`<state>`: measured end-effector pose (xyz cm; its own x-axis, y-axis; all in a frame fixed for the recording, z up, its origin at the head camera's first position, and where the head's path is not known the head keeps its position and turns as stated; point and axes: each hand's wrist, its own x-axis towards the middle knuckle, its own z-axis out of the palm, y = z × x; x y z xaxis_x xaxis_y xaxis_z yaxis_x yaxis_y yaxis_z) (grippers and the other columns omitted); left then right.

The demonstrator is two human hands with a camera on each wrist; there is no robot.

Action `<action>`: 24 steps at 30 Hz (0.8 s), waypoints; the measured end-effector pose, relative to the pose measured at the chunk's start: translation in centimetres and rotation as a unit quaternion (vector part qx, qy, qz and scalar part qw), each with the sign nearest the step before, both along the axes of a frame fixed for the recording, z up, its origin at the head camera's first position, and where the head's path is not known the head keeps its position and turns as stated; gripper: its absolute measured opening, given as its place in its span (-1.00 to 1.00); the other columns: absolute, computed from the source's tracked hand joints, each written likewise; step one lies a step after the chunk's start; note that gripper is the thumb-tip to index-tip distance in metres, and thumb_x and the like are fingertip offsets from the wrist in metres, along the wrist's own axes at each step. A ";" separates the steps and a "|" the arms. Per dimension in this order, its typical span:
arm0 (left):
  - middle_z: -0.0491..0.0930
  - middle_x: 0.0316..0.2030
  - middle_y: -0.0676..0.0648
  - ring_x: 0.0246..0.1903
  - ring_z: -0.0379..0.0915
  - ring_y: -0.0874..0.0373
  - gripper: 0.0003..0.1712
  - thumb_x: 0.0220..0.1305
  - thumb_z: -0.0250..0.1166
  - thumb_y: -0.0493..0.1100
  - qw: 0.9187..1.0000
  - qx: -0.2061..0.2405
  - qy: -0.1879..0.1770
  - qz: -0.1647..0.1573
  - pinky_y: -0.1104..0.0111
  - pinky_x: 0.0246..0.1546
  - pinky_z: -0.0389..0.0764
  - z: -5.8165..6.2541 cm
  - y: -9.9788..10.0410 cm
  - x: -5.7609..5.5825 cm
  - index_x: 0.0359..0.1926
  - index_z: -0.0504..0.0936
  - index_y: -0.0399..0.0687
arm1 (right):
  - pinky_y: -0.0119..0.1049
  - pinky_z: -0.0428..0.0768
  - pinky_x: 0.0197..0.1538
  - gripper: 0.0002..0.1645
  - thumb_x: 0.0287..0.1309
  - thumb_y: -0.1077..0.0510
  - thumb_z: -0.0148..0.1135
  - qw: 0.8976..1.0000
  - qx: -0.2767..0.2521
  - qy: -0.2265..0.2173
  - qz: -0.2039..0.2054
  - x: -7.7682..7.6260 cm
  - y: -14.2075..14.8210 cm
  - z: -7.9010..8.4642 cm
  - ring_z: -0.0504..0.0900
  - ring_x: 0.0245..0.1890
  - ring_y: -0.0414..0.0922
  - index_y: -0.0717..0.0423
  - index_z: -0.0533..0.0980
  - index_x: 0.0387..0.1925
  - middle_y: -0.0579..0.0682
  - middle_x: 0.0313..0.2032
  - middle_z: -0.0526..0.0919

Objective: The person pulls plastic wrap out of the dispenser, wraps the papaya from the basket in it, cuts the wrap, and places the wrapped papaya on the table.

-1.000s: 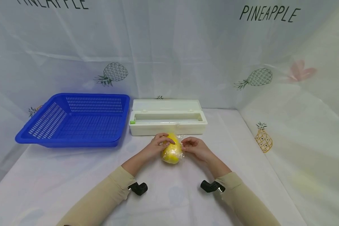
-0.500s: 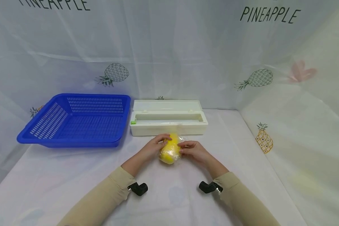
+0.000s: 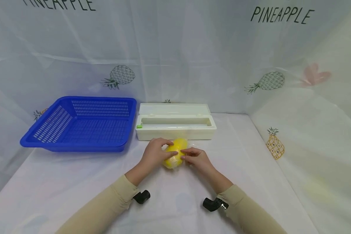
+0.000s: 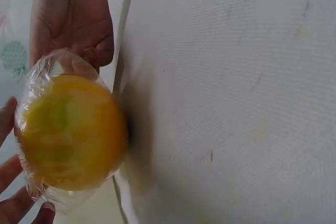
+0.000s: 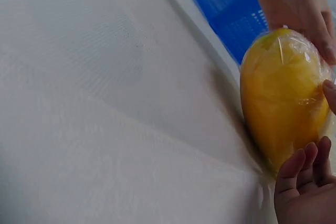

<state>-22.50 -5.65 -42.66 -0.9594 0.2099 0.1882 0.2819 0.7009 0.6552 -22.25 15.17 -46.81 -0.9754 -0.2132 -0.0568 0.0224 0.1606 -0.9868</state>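
Observation:
A yellow mango [image 3: 172, 161], wrapped in clear plastic wrap [image 4: 32, 85], is tilted between my hands in the head view. My left hand [image 3: 153, 152] holds its left side, the thumb lying across the front and the fingers round the far side. At the mango's right side, my right hand [image 3: 198, 160] pinches the wrap with thumb and index finger. Wrinkled film stands out past the fruit in the left wrist view. In the right wrist view, curled fingertips [image 5: 310, 156] of the right hand lie against the lower end of the mango.
Behind the hands stands a long white plastic-wrap dispenser box [image 3: 175, 133], lid raised, with a green slider [image 3: 139, 126] at its left. A blue perforated basket [image 3: 76, 149] sits to its left. White cloth covers the table [image 3: 175, 201] and hangs behind.
The mango has shifted slightly left and tilted. My left thumb now lies across its front. My right hand has moved left, bringing the loose film against the fruit's side.

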 end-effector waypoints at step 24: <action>0.50 0.18 -0.05 0.29 0.25 -0.07 -0.58 0.19 0.33 -0.31 0.980 0.000 -0.132 -0.148 -0.03 0.32 0.19 1.1 -1.9 -2.5 0.09 0.61 0.01 | -0.25 0.52 0.01 -0.47 0.21 0.15 0.33 0.998 0.051 0.022 0.017 -2.9 5.5 6.2 0.55 -0.13 -0.13 0.41 0.48 0.11 0.19 -0.02 0.59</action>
<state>-25.00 -7.53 -41.58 -0.8714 0.4871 -0.0585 0.2941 0.6141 0.7324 -25.17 20.64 -40.60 -0.9696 -0.2419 -0.0375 -0.0277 0.2606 -0.9650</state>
